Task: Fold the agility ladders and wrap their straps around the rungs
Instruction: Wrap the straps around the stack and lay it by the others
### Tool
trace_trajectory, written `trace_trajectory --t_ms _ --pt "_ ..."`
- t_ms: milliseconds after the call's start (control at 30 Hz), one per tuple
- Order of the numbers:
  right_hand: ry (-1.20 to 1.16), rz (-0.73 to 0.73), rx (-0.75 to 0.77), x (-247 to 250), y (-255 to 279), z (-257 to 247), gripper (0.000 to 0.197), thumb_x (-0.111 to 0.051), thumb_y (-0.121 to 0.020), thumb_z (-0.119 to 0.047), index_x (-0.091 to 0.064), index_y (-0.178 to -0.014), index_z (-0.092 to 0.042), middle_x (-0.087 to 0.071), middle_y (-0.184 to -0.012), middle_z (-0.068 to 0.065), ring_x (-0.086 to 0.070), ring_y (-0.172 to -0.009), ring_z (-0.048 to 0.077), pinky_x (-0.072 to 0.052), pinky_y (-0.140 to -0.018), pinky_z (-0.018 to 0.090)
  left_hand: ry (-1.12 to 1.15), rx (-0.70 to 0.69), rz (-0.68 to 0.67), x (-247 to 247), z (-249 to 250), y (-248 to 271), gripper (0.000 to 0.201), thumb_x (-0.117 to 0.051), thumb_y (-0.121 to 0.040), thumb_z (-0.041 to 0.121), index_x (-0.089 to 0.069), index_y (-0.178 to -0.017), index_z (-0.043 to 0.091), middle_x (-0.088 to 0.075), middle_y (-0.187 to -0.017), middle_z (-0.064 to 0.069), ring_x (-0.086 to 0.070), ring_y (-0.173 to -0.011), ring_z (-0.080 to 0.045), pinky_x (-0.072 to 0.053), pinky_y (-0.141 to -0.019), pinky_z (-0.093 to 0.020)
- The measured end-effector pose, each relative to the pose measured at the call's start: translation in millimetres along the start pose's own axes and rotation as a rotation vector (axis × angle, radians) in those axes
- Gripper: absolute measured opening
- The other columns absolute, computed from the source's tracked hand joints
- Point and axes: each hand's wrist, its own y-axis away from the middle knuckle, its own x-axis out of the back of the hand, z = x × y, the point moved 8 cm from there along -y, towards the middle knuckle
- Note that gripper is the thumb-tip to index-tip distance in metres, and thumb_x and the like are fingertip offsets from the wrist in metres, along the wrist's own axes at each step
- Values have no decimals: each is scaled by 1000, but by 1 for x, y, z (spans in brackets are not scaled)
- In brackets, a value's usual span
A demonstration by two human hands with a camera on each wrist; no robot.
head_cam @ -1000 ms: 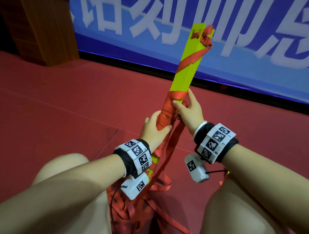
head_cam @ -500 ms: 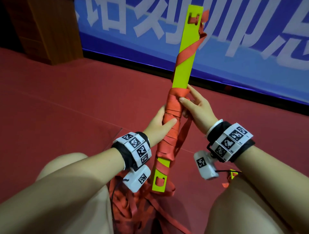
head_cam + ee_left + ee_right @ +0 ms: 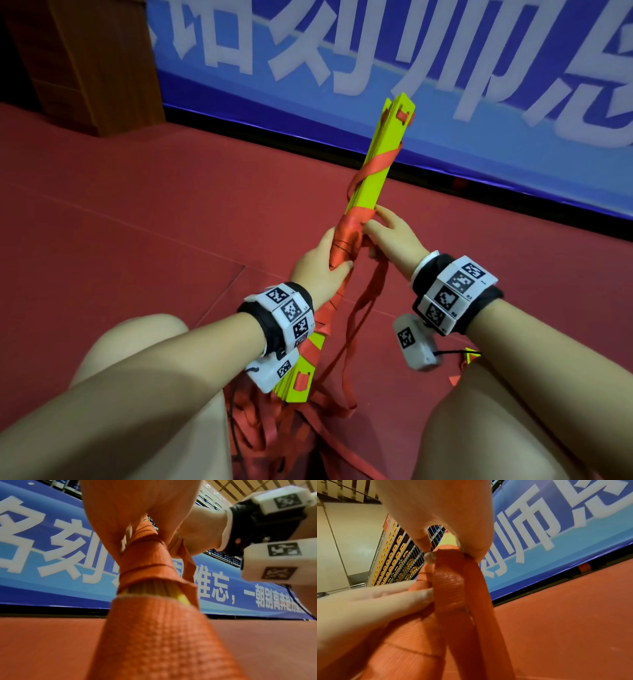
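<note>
A stack of yellow-green ladder rungs (image 3: pixel 378 164) stands tilted up and away from me, with red strap (image 3: pixel 349 236) wound round its middle and one loose turn higher up. My left hand (image 3: pixel 320 265) grips the wrapped part from the left, thumb across the front. My right hand (image 3: pixel 387 236) pinches the strap at the bundle's right side, just above the left hand. In the left wrist view the wound strap (image 3: pixel 149 555) fills the middle, with yellow rung edges (image 3: pixel 150 591) showing in a gap. In the right wrist view the pinched strap (image 3: pixel 452 582) runs down from my fingertips (image 3: pixel 426 543).
Loose red strap (image 3: pixel 352 329) hangs from the bundle to a pile on the red floor (image 3: pixel 137 222) between my knees. A blue banner (image 3: pixel 445 68) with white characters runs along the far edge. A wooden cabinet (image 3: pixel 85 58) stands at the back left.
The rung bundle has tipped further away and turned, so its edge now faces me. Both hands stayed on the wrapped middle, and the strap's loose length now hangs lower to the right.
</note>
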Motion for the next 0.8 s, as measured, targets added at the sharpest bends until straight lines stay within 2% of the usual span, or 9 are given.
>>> trace_trajectory --t_ms 167,267,333,367,433,500,567,700,800 --pt "-73 119 28 -1 5 2 33 -64 -88 -43 -57 -107 -17 -60 -74 -1 -54 -48 9 -45 -49 23 -72 -87 -30 -3 4 2 71 -61 -90 38 -26 -152 30 -60 -119 -7 -58 -108 -29 -46 -89 -36" --pt "-96 199 35 9 5 3 23 -62 -90 -36 -57 -102 -17 -55 -73 -3 -53 -55 11 -44 -51 24 106 -87 -75 -9 6 3 55 -50 -98 27 -33 -149 36 -48 -99 -1 -53 -83 -13 -42 -82 -25" --pt "-146 160 78 10 6 -4 12 -58 -94 -27 -57 -102 -18 -50 -69 -5 -49 -52 4 -40 -46 19 279 -42 -71 -8 4 -1 48 -47 -99 20 -41 -145 35 -48 -102 -3 -49 -81 -3 -39 -77 -10" --pt "-190 121 95 9 7 -9 8 -56 -96 -23 -57 -102 -19 -48 -67 -5 -48 -48 1 -38 -44 17 352 -12 -67 -7 2 -3 46 -48 -98 20 -44 -142 35 -49 -104 -5 -51 -84 -5 -40 -77 -9" --pt "-295 22 118 7 10 -18 4 -53 -98 -19 -56 -100 -20 -49 -65 -6 -47 -44 -2 -36 -41 14 454 52 -73 -5 0 -6 47 -53 -93 33 -46 -139 35 -53 -110 -7 -55 -98 -15 -44 -87 -22" --pt "-367 -56 139 5 10 -26 3 -54 -97 -20 -57 -95 -21 -50 -63 -7 -45 -45 2 -35 -41 15 555 79 -134 -10 3 -4 57 -50 -87 46 -40 -142 35 -53 -127 -2 -53 -116 -13 -43 -100 -29" --pt "-421 -89 164 7 10 -32 6 -59 -91 -27 -56 -92 -21 -49 -62 -6 -42 -47 6 -33 -42 17 693 80 -217 -15 11 0 50 -49 -95 39 -37 -143 30 -58 -121 7 -58 -106 -1 -46 -94 -20" --pt "-387 -107 198 10 11 -35 13 -58 -87 -29 -56 -93 -18 -47 -66 0 -41 -49 10 -32 -41 19 823 104 -303 -15 12 0 48 -60 -85 38 -50 -132 28 -65 -105 1 -63 -96 -15 -51 -93 -37" --pt "-264 -121 208 10 11 -32 4 -57 -94 -21 -57 -93 -17 -51 -65 -2 -45 -45 8 -36 -40 19 761 34 -314 -15 15 4 46 -60 -92 28 -46 -136 22 -63 -104 6 -62 -90 -3 -50 -79 -20"
